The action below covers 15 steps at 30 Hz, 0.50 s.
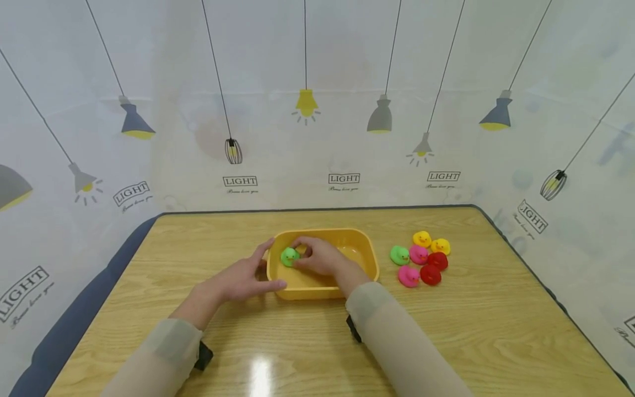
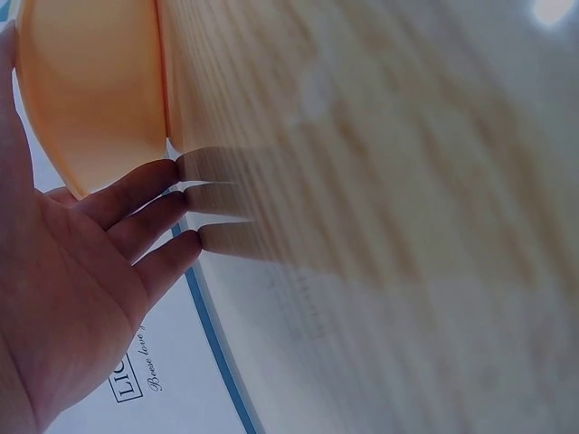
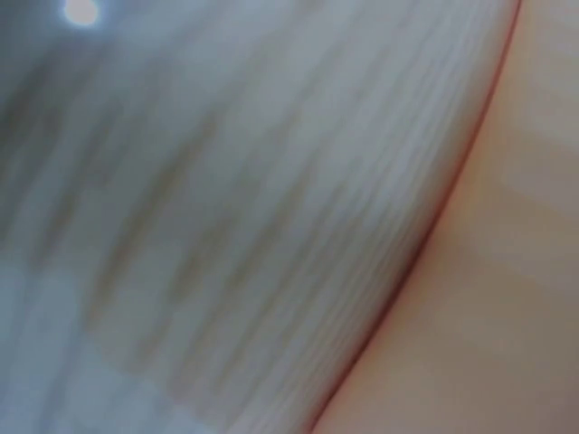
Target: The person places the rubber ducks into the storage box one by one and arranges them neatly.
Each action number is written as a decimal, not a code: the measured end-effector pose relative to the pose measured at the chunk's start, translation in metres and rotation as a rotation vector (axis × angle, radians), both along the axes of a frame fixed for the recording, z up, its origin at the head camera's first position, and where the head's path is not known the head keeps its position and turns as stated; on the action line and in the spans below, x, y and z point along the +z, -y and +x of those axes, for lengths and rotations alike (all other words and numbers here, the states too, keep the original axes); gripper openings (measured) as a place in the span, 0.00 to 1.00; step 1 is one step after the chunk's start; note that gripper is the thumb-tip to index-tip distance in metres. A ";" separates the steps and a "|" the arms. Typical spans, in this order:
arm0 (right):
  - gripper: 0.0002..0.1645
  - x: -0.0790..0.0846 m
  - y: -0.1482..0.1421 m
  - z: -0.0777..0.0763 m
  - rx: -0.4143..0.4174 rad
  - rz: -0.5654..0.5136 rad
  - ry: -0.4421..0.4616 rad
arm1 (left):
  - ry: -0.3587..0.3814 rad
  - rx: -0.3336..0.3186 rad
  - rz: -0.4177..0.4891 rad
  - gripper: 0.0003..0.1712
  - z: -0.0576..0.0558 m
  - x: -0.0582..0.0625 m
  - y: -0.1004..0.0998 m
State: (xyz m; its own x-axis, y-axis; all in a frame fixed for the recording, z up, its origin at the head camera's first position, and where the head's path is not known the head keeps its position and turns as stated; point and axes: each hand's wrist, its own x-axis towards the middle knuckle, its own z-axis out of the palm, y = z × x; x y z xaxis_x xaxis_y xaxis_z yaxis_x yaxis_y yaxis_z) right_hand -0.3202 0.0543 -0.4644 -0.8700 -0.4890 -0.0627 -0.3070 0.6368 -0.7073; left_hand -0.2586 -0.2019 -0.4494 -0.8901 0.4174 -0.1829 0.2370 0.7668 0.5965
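A yellow plastic basin sits on the table, with a green rubber duck inside at its left end. My right hand reaches over the front rim and pinches the duck at its right side between thumb and fingers. Spread around the basin's left end is my left hand, thumb by the front corner and index finger by the back one. In the left wrist view the fingers of my left hand are extended, several fingertips down on the tabletop beside the basin wall. The right wrist view shows only basin wall and table, with the hand out of sight.
Right of the basin lies a loose group of small ducks: a green duck, pink ducks, yellow ducks and red ducks. The wooden table meets a lamp-printed cloth at its back and sides.
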 end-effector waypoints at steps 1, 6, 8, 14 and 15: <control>0.17 0.000 0.000 0.000 0.000 0.000 0.002 | 0.000 0.000 -0.001 0.70 0.000 0.000 0.000; 0.17 0.001 0.000 0.000 -0.001 0.000 0.005 | 0.002 0.004 -0.001 0.69 -0.001 0.000 0.000; 0.18 0.001 0.000 0.001 0.000 0.001 0.005 | 0.004 0.003 -0.002 0.69 -0.001 0.000 0.001; 0.18 0.001 0.000 0.000 -0.006 0.008 0.010 | 0.007 -0.003 -0.003 0.69 -0.001 0.000 0.001; 0.18 0.001 0.000 0.000 -0.006 0.010 0.012 | 0.007 -0.004 -0.003 0.70 -0.001 0.000 0.001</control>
State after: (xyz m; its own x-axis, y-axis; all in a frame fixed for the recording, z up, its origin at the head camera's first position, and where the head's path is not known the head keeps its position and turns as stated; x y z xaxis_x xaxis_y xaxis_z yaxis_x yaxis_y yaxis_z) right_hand -0.3204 0.0540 -0.4633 -0.8719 -0.4834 -0.0780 -0.2949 0.6456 -0.7044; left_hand -0.2597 -0.2025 -0.4494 -0.8871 0.4204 -0.1903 0.2359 0.7676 0.5960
